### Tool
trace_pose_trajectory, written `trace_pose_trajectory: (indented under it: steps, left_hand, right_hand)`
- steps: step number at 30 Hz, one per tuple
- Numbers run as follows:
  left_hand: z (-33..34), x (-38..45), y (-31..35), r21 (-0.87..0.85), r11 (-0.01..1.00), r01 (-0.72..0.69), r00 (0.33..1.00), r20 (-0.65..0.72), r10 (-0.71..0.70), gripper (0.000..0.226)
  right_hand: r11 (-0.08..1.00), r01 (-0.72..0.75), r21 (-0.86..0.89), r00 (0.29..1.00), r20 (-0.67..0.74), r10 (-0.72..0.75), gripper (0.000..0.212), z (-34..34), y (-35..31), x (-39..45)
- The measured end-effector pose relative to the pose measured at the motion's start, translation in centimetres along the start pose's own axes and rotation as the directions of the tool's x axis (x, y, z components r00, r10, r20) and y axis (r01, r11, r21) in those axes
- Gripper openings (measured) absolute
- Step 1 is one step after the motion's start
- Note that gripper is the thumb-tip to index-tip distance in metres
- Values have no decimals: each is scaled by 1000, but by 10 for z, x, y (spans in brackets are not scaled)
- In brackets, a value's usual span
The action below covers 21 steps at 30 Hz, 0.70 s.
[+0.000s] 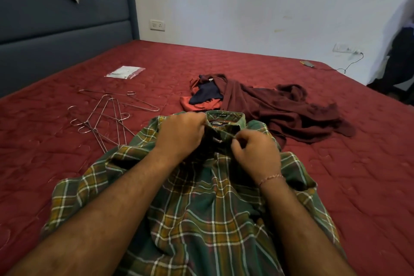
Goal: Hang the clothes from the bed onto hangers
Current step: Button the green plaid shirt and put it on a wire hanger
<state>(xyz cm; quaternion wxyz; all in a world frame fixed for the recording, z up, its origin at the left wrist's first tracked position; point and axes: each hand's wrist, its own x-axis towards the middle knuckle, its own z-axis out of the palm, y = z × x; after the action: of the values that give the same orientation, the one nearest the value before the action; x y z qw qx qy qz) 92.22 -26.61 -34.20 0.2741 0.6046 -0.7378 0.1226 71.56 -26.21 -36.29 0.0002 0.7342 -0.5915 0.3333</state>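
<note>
A green plaid shirt lies flat on the red bed, collar away from me. My left hand grips the collar's left side. My right hand pinches the collar edge on the right, just below the neck label. Several wire hangers lie in a loose pile on the bed to the left of the shirt. A heap of clothes, maroon, dark blue and orange, sits beyond the collar.
A clear plastic packet lies at the far left of the bed. A phone with a charging cable rests at the far right edge. The grey headboard stands at left, a white wall behind.
</note>
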Motion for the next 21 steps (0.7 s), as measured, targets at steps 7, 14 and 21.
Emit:
trace_pose_trajectory:
  steps: [7,14,21]
  left_hand:
    - [-1,-41,42,-176,980,88,996,-6,-91,15]
    - [31,-96,28,-339,930,140,982,-72,-174,15]
    - [41,-98,32,-562,820,109,986,-43,-160,21]
  right_hand:
    - [881,-310,357,939,262,224,19,-3,-26,-1]
    - [238,-579,779,807,508,302,15,27,-9,-66]
    - [247,-526,814,844,464,269,9,29,-9,-69]
